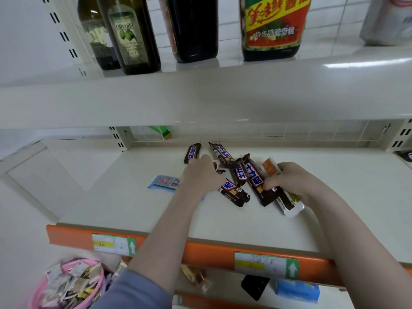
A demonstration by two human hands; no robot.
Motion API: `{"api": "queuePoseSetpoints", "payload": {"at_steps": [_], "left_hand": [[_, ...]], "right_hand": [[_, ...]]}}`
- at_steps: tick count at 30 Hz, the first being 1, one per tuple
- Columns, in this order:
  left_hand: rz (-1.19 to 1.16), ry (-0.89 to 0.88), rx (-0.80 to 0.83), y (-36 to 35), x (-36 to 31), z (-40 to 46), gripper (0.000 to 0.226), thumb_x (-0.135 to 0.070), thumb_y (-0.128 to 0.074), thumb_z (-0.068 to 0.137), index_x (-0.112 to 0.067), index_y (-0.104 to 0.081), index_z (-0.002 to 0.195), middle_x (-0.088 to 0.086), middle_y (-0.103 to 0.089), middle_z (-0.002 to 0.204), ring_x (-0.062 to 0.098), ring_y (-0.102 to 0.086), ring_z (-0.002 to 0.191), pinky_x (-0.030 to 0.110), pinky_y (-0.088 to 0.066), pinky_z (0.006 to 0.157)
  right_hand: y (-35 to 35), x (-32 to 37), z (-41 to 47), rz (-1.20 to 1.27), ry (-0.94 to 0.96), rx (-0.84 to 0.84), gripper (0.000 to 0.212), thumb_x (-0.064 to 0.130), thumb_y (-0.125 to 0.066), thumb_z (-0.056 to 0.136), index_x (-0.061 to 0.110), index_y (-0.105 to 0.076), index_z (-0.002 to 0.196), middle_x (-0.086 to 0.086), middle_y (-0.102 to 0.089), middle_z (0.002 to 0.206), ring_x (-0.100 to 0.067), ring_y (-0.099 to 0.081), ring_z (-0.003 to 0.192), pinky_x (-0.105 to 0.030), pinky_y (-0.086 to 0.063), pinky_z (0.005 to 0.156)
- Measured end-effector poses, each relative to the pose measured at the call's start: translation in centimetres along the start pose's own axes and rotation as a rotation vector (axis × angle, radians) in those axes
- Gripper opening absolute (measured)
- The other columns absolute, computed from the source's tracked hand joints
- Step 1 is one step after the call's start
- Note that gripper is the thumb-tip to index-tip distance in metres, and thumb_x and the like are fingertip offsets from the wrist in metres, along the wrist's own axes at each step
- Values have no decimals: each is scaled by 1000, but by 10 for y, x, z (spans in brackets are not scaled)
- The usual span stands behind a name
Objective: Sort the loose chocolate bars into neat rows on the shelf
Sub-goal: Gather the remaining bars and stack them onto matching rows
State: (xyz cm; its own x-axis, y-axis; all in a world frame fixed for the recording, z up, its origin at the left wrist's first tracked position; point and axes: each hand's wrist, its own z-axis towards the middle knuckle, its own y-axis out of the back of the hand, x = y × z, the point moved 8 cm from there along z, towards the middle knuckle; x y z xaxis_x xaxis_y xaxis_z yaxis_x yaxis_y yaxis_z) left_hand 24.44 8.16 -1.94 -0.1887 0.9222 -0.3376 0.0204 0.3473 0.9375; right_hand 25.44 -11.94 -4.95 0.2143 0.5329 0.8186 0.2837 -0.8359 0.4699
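I see both forearms reaching in. Left hand (201, 175) lies palm-down, fingers relaxed on the loose dark-brown wrapped chocolate bars (254, 178) mid-shelf (133, 204). Right hand (287, 178), at their 3 o'clock, curls around a white-wrapped bar (289, 204).

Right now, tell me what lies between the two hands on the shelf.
In the head view, several loose brown chocolate bars lie jumbled and overlapping between the left hand and the right hand, on the shelf.
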Motion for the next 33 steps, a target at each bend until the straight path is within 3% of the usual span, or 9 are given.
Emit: {"api": "queuePoseSetpoints", "payload": {"at_steps": [2, 5, 12, 16, 18, 24, 27, 30, 33], "left_hand": [[-174, 8, 35, 3, 4, -6, 23, -24, -56, 79, -11, -41, 91, 2, -46, 81, 14, -41, 66, 26, -30, 54], [-444, 53, 113, 1, 7, -20, 16, -19, -53, 78, -14, -40, 86, 1, -45, 75, 14, -42, 66, 27, -33, 57], [-394, 55, 84, -25, 1, -38, 44, -20, -67, 68, -13, -45, 105, 3, -56, 92, 21, -55, 85, 32, -44, 66], [-459, 123, -61, -24, 5, -49, 40, -17, -69, 67, -10, -46, 98, 0, -50, 81, 16, -50, 74, 30, -40, 61], [-657, 172, -112, -26, 8, -55, 36, -16, -68, 63, -10, -48, 93, 2, -51, 77, 17, -49, 69, 28, -39, 58], [-1272, 275, -115, -42, -11, -79, 14, -4, -56, 72, -10, -44, 77, 4, -45, 60, 15, -44, 48, 24, -39, 49], [-1329, 239, -112, -45, -27, -92, 12, 2, -57, 81, -8, -50, 83, 1, -51, 54, 9, -46, 38, 17, -38, 39], [-1309, 198, -92, -49, -43, -103, 25, -5, -72, 76, -8, -58, 96, 0, -55, 61, 8, -50, 44, 19, -43, 45], [-1374, 205, -58, -57, -57, -115, 26, -4, -73, 75, -12, -56, 92, 0, -54, 65, 12, -51, 52, 24, -45, 50]], "right_hand": [[5, -5, -4, 71, 3, -6, 30, 2, -69, 64, -2, -61, 93, -15, -61, 82, -27, -59, 71, -32, -46, 62], [13, -9, -12, 161, 24, -29, 17, -2, -67, 67, 4, -60, 82, -14, -61, 77, -26, -59, 66, -29, -47, 58], [13, -13, -28, 153, 42, 11, 20, -3, -63, 71, 8, -55, 85, -11, -59, 78, -23, -58, 67, -27, -43, 54], [24, -25, -38, 201, 26, -18, 31, 11, -66, 55, 4, -56, 84, -11, -56, 74, -25, -55, 67, -31, -43, 60], [33, -33, -44, 263, 25, -53, 35, 12, -66, 55, 2, -58, 88, -13, -58, 75, -27, -56, 68, -33, -44, 62], [57, -52, -66, 492, 92, -140, 14, -2, -59, 75, 8, -59, 85, -10, -61, 73, -21, -57, 58, -26, -46, 49], [63, -58, -79, 573, 124, -140, 20, -2, -60, 75, 9, -60, 93, -9, -64, 78, -20, -60, 61, -26, -48, 49], [67, -63, -95, 615, 153, -126, 22, -2, -60, 75, 9, -60, 95, -10, -66, 80, -20, -62, 62, -27, -49, 52], [70, -65, -117, 610, 196, -114, 24, -2, -60, 76, 13, -61, 94, -9, -69, 81, -19, -64, 63, -28, -51, 53]]}}
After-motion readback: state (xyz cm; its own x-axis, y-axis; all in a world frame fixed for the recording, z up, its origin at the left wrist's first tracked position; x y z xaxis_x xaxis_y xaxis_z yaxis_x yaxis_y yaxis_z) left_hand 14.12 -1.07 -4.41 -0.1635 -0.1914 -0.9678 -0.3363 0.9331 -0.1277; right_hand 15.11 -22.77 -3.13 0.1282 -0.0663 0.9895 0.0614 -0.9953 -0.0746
